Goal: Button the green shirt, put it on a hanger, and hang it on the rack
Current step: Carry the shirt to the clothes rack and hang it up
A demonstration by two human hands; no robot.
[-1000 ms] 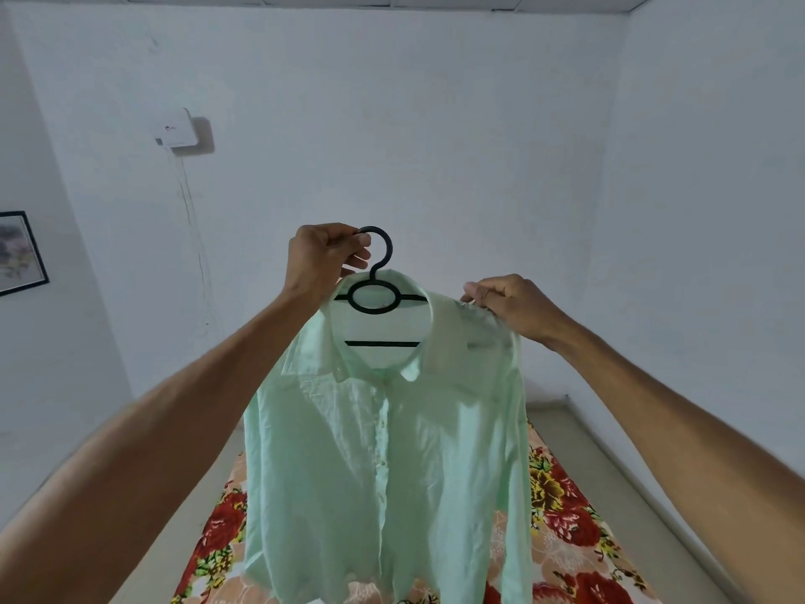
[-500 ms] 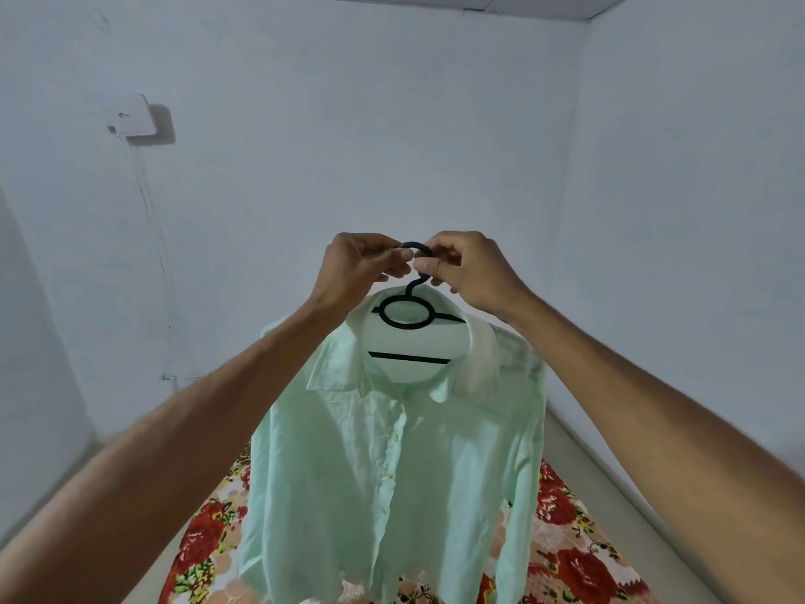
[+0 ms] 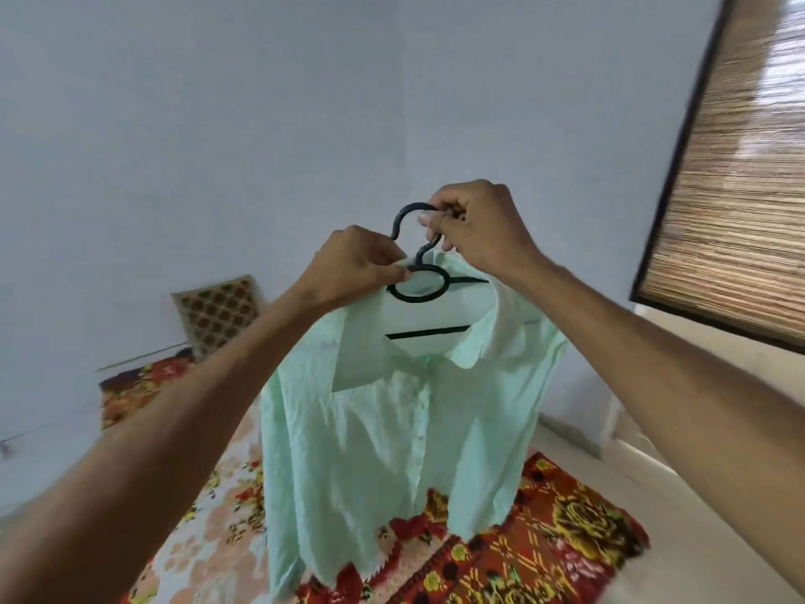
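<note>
Green shirt [image 3: 392, 429] on hanger [image 3: 417, 299] (left hand [image 3: 348, 268], right hand [image 3: 483, 228] at its top)

No text, label, brand, number or sign can be read in this view. The green shirt [image 3: 392, 429] at 6 o'clock and the black hanger [image 3: 429, 332] near the centre carry no mark that I can read. The picture is also a little blurred.

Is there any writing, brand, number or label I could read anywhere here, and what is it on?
None: no word, number or label can be read on the green shirt, the black hanger, the patterned cushion, the floral cloth or the window blind.
</note>
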